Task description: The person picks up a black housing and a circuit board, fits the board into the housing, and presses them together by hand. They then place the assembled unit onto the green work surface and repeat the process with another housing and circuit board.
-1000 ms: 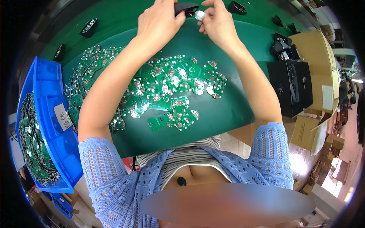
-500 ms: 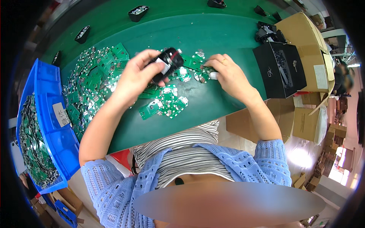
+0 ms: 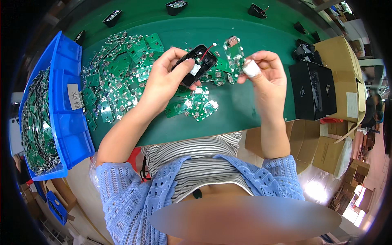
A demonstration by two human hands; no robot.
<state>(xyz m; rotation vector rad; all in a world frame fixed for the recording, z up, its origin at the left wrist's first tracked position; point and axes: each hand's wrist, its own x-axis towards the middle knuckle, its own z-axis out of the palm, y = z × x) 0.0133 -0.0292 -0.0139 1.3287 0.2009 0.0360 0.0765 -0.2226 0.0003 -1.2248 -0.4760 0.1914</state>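
Note:
My left hand grips a black plastic housing, its thumb over a pale label or block inside. A thin red wire with a small white plug sticks up out of the housing. To the right, my right hand is closed on a green circuit board held tilted up by its lower edge. That board carries a metal port near its top. The right thumb is covered by a white wrap. Beneath both hands lies a small group of loose circuit boards on the green table.
A wide heap of circuit boards spreads across the table's left. Beside it a blue bin holds many more boards. A black box and a cardboard carton stand at the right. Small black trays line the far side.
The circuit board has been lifted off the table by my right hand and tilted up. My left hand has turned the housing so its open inside and red wire show.

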